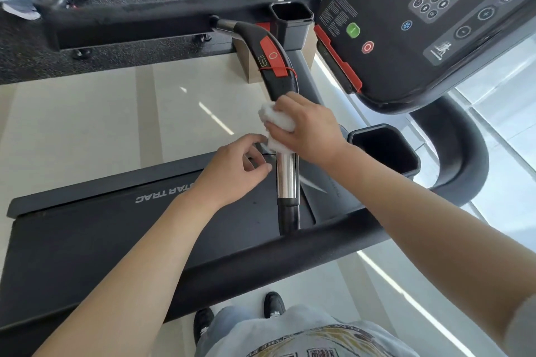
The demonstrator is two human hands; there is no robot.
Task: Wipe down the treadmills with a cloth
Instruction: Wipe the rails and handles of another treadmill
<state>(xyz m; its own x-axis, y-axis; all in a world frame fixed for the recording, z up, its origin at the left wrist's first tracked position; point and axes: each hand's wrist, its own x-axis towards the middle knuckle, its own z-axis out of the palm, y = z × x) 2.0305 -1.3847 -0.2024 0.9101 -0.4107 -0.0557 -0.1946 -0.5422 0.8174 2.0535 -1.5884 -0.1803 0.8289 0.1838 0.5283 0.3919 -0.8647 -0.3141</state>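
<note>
- The white cloth (277, 122) is held bunched in the right hand (309, 132), whose fingers (285, 103) are curled over it and around the treadmill's centre handlebar (285, 171), at the spot where black moulding meets the chrome sleeve.
- The left hand (232, 171) is seen just beside the chrome sleeve with its fingers loosely curled and nothing gripped; whether the bar is touched by a fingertip cannot be told.
- Because the cloth is wadded rather than spread, only a narrow strip of the bar is likely to be covered per stroke, and the far side may be missed altogether.
- If the cloth is slid upward, the red stop button (269, 51) and the thin red safety cord (278, 69) looped round the bar could be snagged or pressed, since they sit just above the wiping hand.
- A loose corner of cloth hangs toward the left hand; it could be caught between the hands or dropped onto the running deck (116, 235) below.
- The chrome may be left streaked or fingerprinted if bare fingers are rested on it after wiping.
- The console (420, 23) with its green and red buttons stands close on the right and could be bumped by the forearm.
- The cup holder (383, 151) beside the right wrist and the outer handrail (319, 243) appear yet to be done and could be overlooked.
</note>
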